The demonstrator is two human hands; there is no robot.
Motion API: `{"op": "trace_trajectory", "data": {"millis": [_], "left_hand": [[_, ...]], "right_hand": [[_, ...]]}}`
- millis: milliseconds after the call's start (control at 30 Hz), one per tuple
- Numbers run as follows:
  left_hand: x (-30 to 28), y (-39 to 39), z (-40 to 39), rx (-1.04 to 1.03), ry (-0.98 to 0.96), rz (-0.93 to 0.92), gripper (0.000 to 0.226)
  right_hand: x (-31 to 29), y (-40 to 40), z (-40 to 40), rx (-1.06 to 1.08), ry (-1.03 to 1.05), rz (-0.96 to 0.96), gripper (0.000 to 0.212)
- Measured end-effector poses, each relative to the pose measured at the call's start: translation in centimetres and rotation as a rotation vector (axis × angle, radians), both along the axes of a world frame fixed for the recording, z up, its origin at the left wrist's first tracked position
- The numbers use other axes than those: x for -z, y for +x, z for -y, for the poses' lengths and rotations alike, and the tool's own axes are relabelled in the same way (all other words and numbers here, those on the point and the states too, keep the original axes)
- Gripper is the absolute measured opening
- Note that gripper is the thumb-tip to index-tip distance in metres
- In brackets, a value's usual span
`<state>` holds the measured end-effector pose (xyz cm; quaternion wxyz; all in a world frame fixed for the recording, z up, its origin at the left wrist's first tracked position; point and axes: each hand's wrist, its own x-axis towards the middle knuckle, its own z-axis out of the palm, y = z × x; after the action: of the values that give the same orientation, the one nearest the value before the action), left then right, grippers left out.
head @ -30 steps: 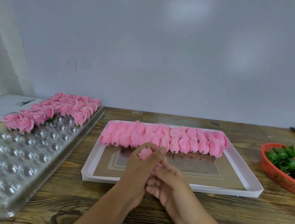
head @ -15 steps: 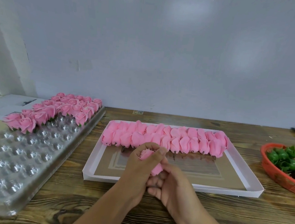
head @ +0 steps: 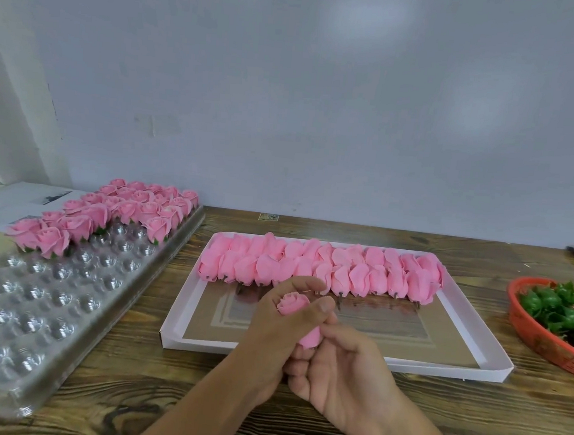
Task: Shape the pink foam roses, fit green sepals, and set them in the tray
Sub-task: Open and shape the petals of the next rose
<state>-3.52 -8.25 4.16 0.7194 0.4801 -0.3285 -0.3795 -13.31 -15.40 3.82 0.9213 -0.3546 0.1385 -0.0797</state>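
Wooden table bears plastic tray, white box, red basket.

We have one wide-angle view from the head, looking forward and down across the wooden worktop toward the grey wall; the hands sit close, low in the centre.
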Motion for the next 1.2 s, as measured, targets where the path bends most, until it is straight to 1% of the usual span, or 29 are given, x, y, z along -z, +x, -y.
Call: {"op": "trace_trajectory", "data": {"millis": [67, 100, 167, 233, 267, 300, 333, 400, 500, 600, 633, 733, 833, 933, 1033, 1200], "left_hand": [[0.1, 0.1, 0.1, -0.012, 0.001, 0.003, 0.045], [0.1, 0.1, 0.1, -0.027, -0.003, 0.0, 0.045], [0.1, 0.2, 0.2, -0.064, -0.003, -0.019, 0.039], [0.1, 0.3, 0.3, -0.12, 0.021, -0.024, 0.033], [0.2, 0.3, 0.4, -0.152, 0.033, -0.019, 0.03], [0.2, 0.2, 0.5, -0.176, 0.039, -0.016, 0.028], [0.1, 0.2, 0.5, -0.193, 0.04, -0.014, 0.026], [0.0, 0.0, 0.5, -0.22, 0.036, 0.001, 0.023], [-0.1, 0.0, 0.5, -0.229, 0.021, 0.036, 0.022], [0.0, 0.1, 0.3, -0.2, 0.021, 0.073, 0.026], [0.1, 0.0, 0.3, -0.18, 0.022, 0.081, 0.028], [0.1, 0.0, 0.3, -0.096, 0.008, 0.069, 0.038], [0.1, 0.2, 0.3, -0.016, -0.046, 0.058, 0.041], [0.0, 0.7, 0.2, 0.04, -0.066, 0.066, 0.046], [-0.1, 1.1, 0.3, 0.053, -0.061, 0.08, 0.055], [-0.1, 1.4, 0.2, 0.062, -0.056, 0.111, 0.054]], "right_hand": [[-0.1, 0.0, 0.0, 0.0, -0.028, -0.021, 0.03], [-0.1, 0.0, -0.1, 0.026, -0.08, -0.044, 0.031], [0.2, 0.3, -0.3, 0.144, -0.254, -0.104, 0.031], [0.7, 0.6, -0.4, 0.301, -0.45, -0.125, 0.022], [0.8, 0.7, -0.5, 0.346, -0.526, -0.115, 0.019], [0.9, 0.7, -0.7, 0.368, -0.566, -0.103, 0.02], [1.0, 0.7, -0.8, 0.376, -0.575, -0.085, 0.025], [1.0, 0.6, -1.0, 0.367, -0.523, -0.027, 0.033], [0.8, 0.5, -0.9, 0.324, -0.367, 0.067, 0.033], [0.6, 0.4, -0.7, 0.234, -0.252, 0.146, 0.025], [0.5, 0.4, -0.6, 0.211, -0.218, 0.158, 0.023], [0.3, 0.3, -0.3, 0.184, -0.055, 0.174, 0.029], [0.0, 0.0, 0.2, 0.19, 0.112, 0.152, 0.027], [-0.2, -0.2, 0.5, 0.218, 0.161, 0.133, 0.028], [-0.4, -0.1, 0.7, 0.208, 0.141, 0.112, 0.036], [-0.2, -0.2, 0.9, 0.16, 0.081, 0.099, 0.034]]}}
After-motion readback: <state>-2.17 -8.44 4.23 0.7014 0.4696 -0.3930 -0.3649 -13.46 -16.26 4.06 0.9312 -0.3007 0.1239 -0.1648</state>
